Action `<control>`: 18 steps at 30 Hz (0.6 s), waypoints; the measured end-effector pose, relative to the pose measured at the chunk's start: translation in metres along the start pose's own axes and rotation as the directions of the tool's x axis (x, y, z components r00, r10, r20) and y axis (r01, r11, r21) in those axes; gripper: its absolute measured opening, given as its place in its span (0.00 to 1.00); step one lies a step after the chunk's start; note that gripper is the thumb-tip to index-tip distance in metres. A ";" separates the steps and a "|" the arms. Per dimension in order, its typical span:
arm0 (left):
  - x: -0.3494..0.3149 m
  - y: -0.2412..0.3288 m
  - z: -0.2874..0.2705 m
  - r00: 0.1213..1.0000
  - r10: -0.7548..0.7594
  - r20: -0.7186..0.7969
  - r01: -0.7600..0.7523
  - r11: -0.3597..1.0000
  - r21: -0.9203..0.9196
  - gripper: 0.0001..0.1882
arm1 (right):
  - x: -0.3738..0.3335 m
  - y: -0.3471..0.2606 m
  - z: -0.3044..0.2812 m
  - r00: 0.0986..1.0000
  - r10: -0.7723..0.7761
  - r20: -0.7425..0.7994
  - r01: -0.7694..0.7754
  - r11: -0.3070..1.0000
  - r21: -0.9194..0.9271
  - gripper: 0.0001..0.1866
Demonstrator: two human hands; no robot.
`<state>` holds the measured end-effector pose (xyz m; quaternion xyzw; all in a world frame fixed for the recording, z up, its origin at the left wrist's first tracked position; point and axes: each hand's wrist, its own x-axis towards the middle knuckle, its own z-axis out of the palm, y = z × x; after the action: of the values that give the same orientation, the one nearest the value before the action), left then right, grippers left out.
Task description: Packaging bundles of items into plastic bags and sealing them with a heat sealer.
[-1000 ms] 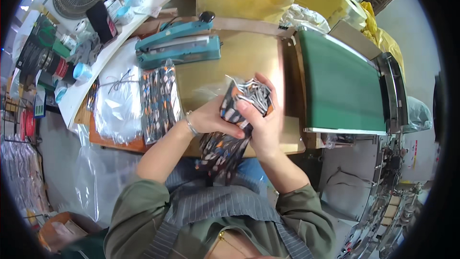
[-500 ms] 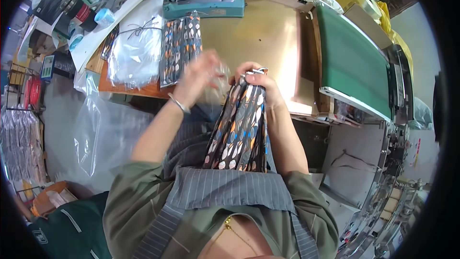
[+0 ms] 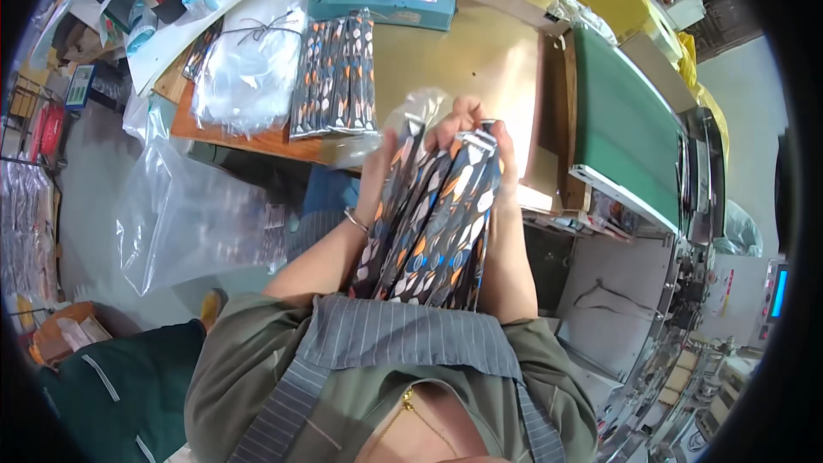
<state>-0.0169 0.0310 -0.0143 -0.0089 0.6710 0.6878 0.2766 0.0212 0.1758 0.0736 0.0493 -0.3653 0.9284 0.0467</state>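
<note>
A bundle of long, narrow dark strips [image 3: 441,223], printed with orange, white and blue leaf shapes, stands fanned in front of my apron, its pale narrow ends upward. My right hand [image 3: 493,141] grips the upper end, fingers curled over the top and thumb along the right side. Against the bundle's left side my left hand [image 3: 377,176] holds the outer strips; most of its fingers are hidden behind them. Crumpled clear plastic film [image 3: 420,107] shows just beyond the hands. More strips of the same print [image 3: 333,77] lie side by side on the table.
A teal bag sealer [image 3: 381,4] stands at the table's back, beside a tied stack of clear bags [image 3: 249,60]. Green-topped equipment [image 3: 626,120] is on the right. A large clear bag [image 3: 184,214] hangs at the left; a co-worker's dark green garment [image 3: 129,390] is at lower left.
My left hand, raised and blurred left of the bundle before, has come down against its left side. The bundle's strips have spread wider at the top, and the view has shifted slightly.
</note>
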 end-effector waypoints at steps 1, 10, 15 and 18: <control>-0.001 -0.001 0.001 0.968 0.153 0.200 -0.111 0.972 -0.205 0.29 | 0.000 -0.002 -0.001 0.999 0.022 -0.035 -0.023 1.000 -0.013 0.30; -0.030 0.055 0.019 0.891 -0.262 0.371 0.432 0.744 -0.510 0.43 | -0.001 -0.001 -0.032 0.989 0.133 0.067 -0.132 0.991 -0.026 0.39; -0.048 0.054 0.025 0.851 0.066 0.521 0.276 0.788 -0.551 0.52 | -0.010 -0.006 -0.066 0.962 0.184 -0.204 -0.222 0.958 -0.184 0.33; -0.062 0.024 0.010 0.741 0.317 0.592 -0.252 0.948 -0.192 0.64 | -0.013 -0.013 -0.059 0.959 0.165 -0.230 -0.211 0.959 -0.190 0.34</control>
<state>0.0301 0.0183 0.0322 0.3043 0.5022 0.7195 0.3708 0.0319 0.2253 0.0376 -0.0901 -0.4582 0.8843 0.0014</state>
